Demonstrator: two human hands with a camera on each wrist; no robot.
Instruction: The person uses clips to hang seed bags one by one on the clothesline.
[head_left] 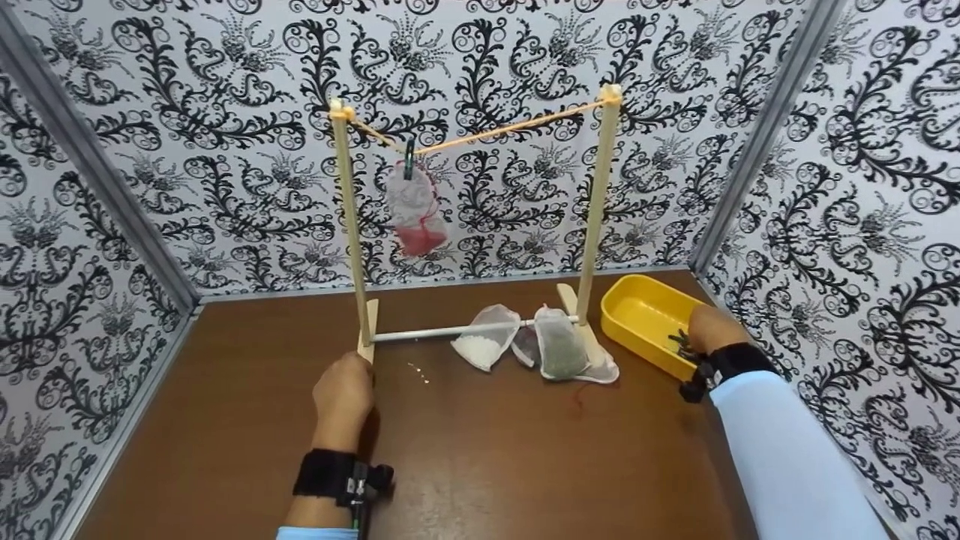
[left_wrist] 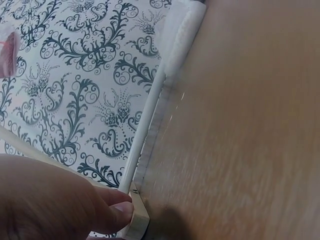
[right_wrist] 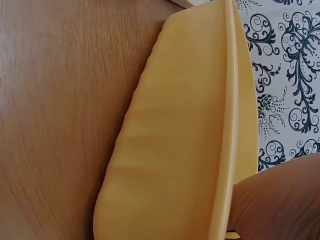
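Note:
My left hand (head_left: 345, 390) grips the wooden foot (left_wrist: 140, 217) of the left post, its thumb pressed on the wood in the left wrist view. At the right, my right hand (head_left: 712, 330) reaches down into a yellow plastic tray (head_left: 637, 349), beside some dark clothespins (head_left: 682, 345). The tray's wall hides its fingers in the right wrist view, so I cannot tell whether they pinch anything. From an orange string (head_left: 510, 131) between the two posts, a dark clothespin (head_left: 409, 161) holds a mesh pouch (head_left: 416, 210) with red contents at its bottom.
A white rod (head_left: 420, 333) joins the feet of the posts. Against it lie a pouch with white grains (head_left: 480, 349), a dark purplish pouch (head_left: 526, 345) and a greenish pouch (head_left: 562, 349). Small pale bits (head_left: 421, 375) are scattered on the brown table. Patterned walls enclose it.

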